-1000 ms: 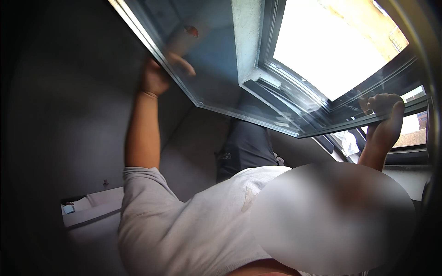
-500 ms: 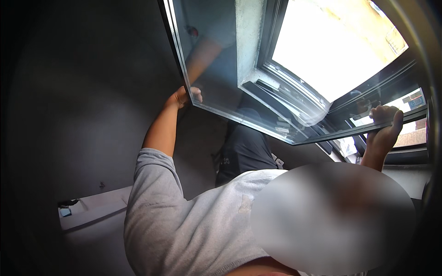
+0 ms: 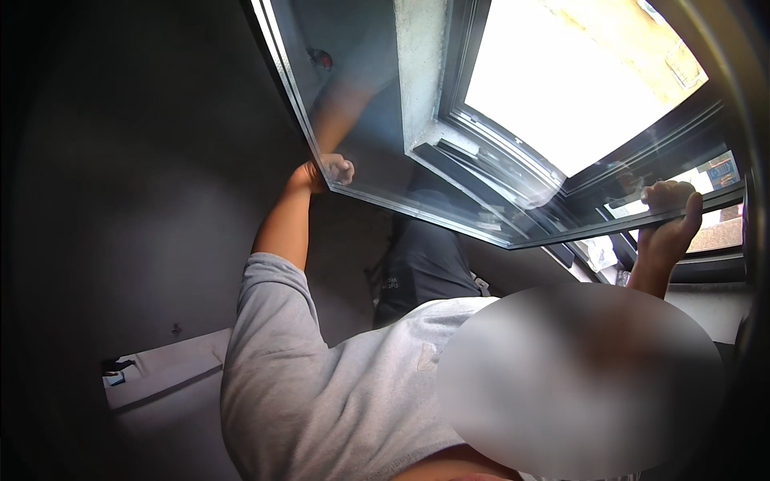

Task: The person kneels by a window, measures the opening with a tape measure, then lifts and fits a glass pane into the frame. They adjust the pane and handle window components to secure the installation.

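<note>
— Glass pane [image 3: 377,112] is tilting overhead beside the window frame [image 3: 513,172] — where are the hands gripping?
— Left hand [image 3: 327,171] is clutching its lower left edge; right hand [image 3: 667,220] is curling fingers over the lower right edge, pane stretching between them.

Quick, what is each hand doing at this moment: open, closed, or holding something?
Left hand: closed on the edge of the glass window sash.
Right hand: closed on the dark frame at the sash's other corner.
</note>
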